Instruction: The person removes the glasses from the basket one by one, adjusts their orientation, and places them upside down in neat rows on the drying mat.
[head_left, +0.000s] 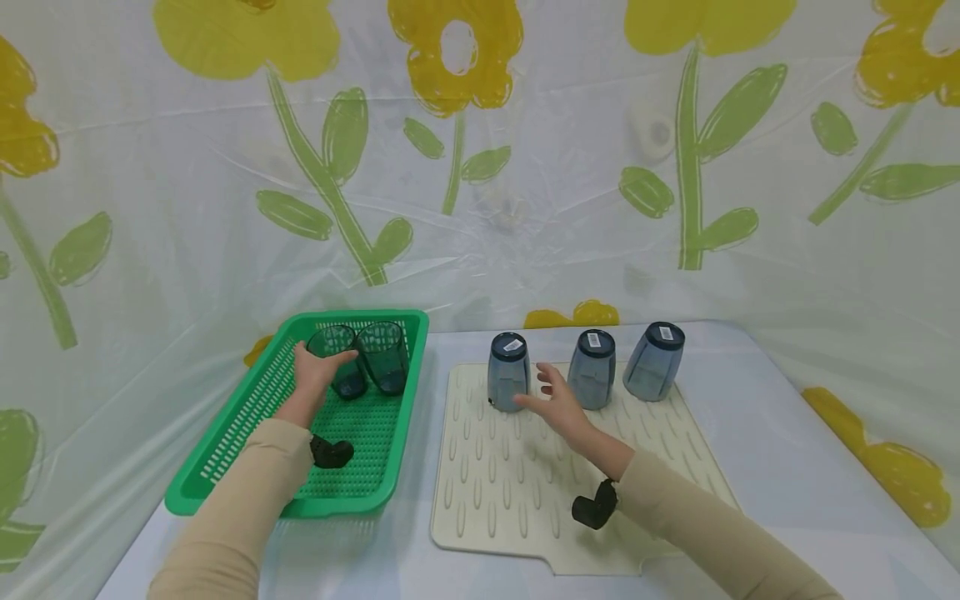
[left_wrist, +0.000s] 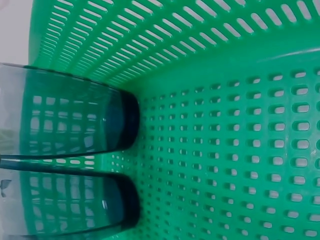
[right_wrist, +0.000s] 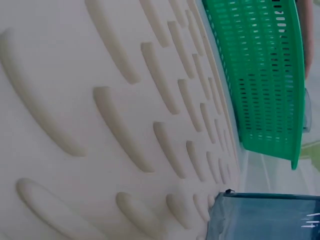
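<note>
In head view alone, a relaxed right hand [head_left: 559, 406] appears, the left hand's [head_left: 313, 372] hold on a glass [head_left: 348, 383] unclear.

Cream mat [right_wrist: 45, 135] fills most of view, rows of long oval ridges. Green basket [right_wrist: 298, 100], slotted sides, upper right, just past mat's edge, narrow gap between. Blue see-through glass [right_wrist: 265, 215] lower right, cut off by frame, end against mat; white marks near frame edge. Pale sheet [right_wrist: 270, 175] behind, green patch at right. Sliver of bare arm [right_wrist: 306, 35] top right, mostly cropped.
</note>
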